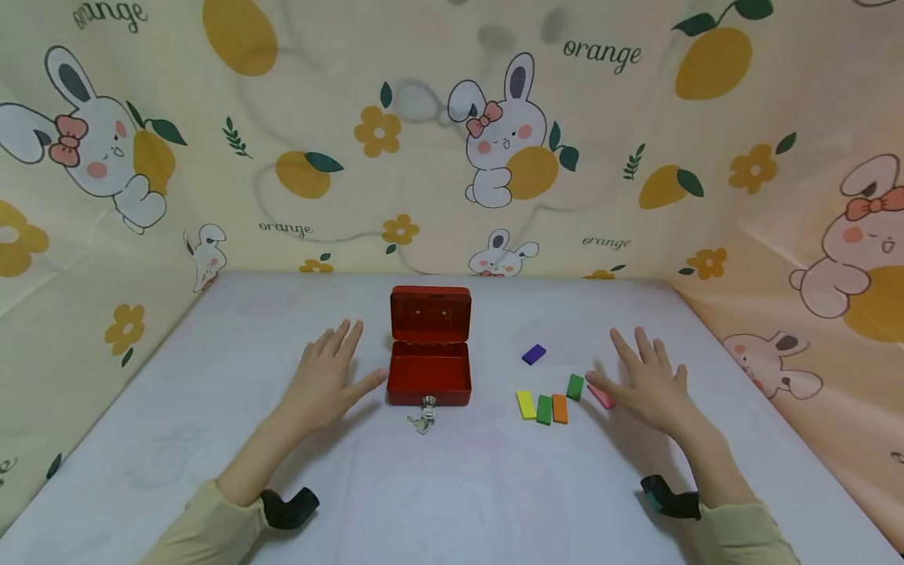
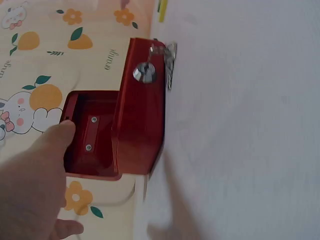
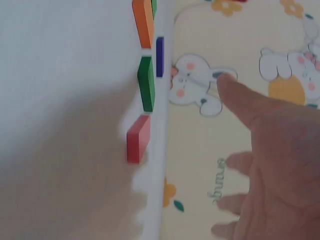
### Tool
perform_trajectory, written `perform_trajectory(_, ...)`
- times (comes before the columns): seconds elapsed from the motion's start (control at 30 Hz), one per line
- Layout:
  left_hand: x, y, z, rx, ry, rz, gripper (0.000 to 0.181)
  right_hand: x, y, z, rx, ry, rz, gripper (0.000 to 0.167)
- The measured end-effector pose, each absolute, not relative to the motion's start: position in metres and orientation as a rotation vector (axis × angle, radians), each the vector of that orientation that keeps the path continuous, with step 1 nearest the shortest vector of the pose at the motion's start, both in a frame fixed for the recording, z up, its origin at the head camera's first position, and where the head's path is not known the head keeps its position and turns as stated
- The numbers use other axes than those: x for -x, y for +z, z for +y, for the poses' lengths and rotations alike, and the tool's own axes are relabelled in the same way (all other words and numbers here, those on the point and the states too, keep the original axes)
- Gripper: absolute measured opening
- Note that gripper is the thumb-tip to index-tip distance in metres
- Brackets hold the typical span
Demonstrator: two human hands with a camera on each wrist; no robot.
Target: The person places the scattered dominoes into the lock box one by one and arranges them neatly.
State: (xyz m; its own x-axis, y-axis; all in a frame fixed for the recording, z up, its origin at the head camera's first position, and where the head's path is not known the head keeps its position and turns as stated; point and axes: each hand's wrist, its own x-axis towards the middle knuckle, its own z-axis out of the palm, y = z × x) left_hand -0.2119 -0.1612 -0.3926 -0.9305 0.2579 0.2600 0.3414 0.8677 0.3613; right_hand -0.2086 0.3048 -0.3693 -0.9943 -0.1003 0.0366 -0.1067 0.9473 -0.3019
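A red metal cash box stands on the table with its lid raised. A small bunch of keys hangs from the lock on its front. My left hand is spread just left of the box, holding nothing; whether the thumb touches it, I cannot tell. My right hand hovers with fingers apart beside a pink block, holding nothing. To its left lie flat blocks: two green, one orange, one yellow and one purple.
A white cloth covers the table. Behind it and along both sides hangs a cream curtain printed with rabbits and oranges. Black straps with mounts sit at both wrists, by the pale green sleeves.
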Motion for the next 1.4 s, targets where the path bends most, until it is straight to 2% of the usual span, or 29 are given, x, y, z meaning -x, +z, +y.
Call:
perform_trajectory(0.33,0.209,-0.402,-0.145,0.507,-1.210,-2.781,0.090,0.215,-0.374,0.323,-0.287,0.822,-2.964,0.088)
perform_trajectory(0.87,0.207,-0.411,-0.145,0.459,-1.382,-2.727,0.074,0.212,-0.383,0.341,-0.283,1.095,-2.879,0.072)
perform_trajectory(1.17,0.208,-0.417,-0.145,0.525,-1.579,-2.589,0.062,0.219,-0.393,0.351,-0.342,1.205,-2.904,0.061)
perform_trajectory(1.4,0.206,-0.416,-0.141,0.504,-1.580,-2.592,0.052,0.218,-0.394,0.351,-0.315,1.280,-2.958,0.059)
